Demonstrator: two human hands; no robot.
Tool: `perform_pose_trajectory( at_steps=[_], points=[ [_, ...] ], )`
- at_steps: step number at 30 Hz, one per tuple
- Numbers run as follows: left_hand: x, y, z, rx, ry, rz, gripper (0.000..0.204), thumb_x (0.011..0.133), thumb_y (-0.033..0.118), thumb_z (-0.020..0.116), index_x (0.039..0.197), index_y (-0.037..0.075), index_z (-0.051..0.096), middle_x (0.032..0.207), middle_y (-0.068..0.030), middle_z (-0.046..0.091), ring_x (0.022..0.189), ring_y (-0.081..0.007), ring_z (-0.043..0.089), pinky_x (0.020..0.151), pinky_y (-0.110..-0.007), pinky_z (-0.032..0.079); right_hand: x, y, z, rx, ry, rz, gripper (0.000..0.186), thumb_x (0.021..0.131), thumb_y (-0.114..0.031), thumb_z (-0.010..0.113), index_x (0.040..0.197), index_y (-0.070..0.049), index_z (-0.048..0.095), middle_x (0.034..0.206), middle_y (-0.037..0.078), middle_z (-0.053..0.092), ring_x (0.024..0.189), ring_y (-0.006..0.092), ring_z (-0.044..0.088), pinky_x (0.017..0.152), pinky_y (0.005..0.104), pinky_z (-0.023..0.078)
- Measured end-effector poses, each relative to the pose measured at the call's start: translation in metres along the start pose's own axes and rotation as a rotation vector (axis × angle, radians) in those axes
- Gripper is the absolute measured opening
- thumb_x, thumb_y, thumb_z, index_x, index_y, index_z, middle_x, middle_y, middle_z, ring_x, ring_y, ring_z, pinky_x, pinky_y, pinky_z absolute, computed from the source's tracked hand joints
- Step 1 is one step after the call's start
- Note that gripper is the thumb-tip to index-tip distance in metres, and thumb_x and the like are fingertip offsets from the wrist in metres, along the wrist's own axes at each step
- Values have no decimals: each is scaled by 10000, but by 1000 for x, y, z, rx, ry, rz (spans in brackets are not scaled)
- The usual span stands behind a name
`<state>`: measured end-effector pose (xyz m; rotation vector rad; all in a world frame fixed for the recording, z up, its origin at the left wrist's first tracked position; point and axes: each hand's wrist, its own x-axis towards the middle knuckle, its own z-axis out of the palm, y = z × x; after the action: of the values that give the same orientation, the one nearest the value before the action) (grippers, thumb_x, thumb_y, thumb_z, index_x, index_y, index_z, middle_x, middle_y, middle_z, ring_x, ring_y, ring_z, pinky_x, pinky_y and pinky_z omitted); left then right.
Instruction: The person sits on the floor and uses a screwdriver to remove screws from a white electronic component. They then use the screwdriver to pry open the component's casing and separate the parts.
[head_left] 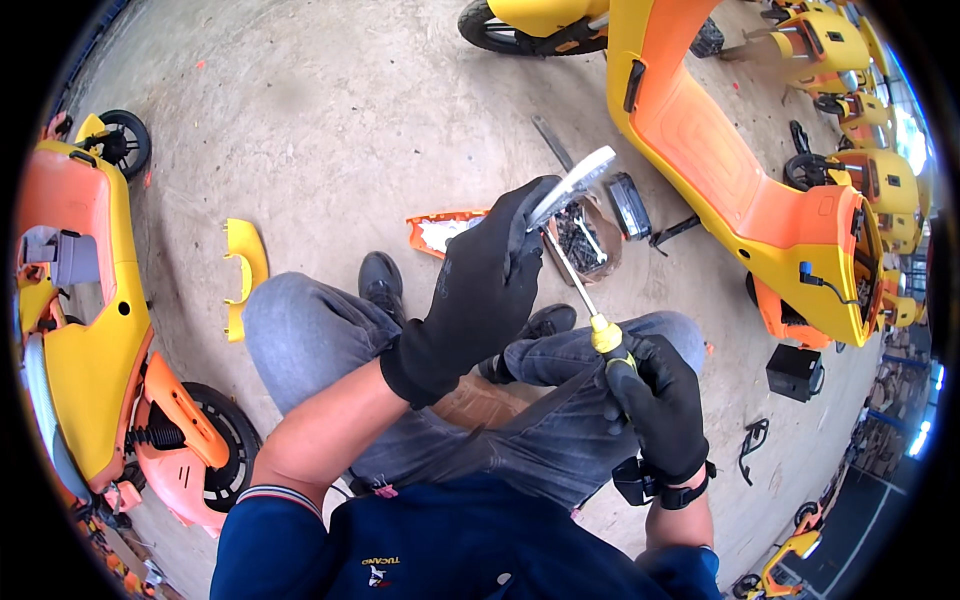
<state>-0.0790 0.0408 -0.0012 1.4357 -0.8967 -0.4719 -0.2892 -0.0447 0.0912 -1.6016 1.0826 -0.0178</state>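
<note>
My left hand (485, 265), in a black glove, is closed on a grey and white curved part (578, 184), seen nearly edge-on; its kind I cannot make out. Gripped in my gloved right hand (660, 405) is a screwdriver (605, 335) with a yellow and black handle. Its thin shaft slants up and left, and the tip reaches the lower end of the curved part by my left fingers; whether it sits in a screw is hidden. Both hands are held above my lap.
Beyond my hands, a box of small dark parts (580, 250) holds a wrench (592, 238). An orange shell piece (430, 232) lies beside it, a yellow trim piece (245, 275) farther left. Yellow-orange scooters stand at left (85, 330) and right (715, 160). A black box (795, 372) sits at right.
</note>
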Motion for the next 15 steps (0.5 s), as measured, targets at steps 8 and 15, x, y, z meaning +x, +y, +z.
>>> perform_pose_trajectory(
  at_steps=[8,15],
  points=[
    [2,3,-3,30,-15,-55,484,914,-45,517,1398,-13,509,1159,-267,666,1051,-400,686,870,-414,540,5,8,8,-658,182,-623,375,858,-112,784,1168,23,621,1060,201,701,887,369,689,816,400,555],
    [-2,5,-1,191,-54,65,572,858,-41,553,1425,-30,475,1317,-239,609,1141,-388,641,937,-427,512,1,15,8,-545,151,-486,365,855,-83,782,1168,21,627,1046,173,703,901,321,691,815,380,548]
  ],
)
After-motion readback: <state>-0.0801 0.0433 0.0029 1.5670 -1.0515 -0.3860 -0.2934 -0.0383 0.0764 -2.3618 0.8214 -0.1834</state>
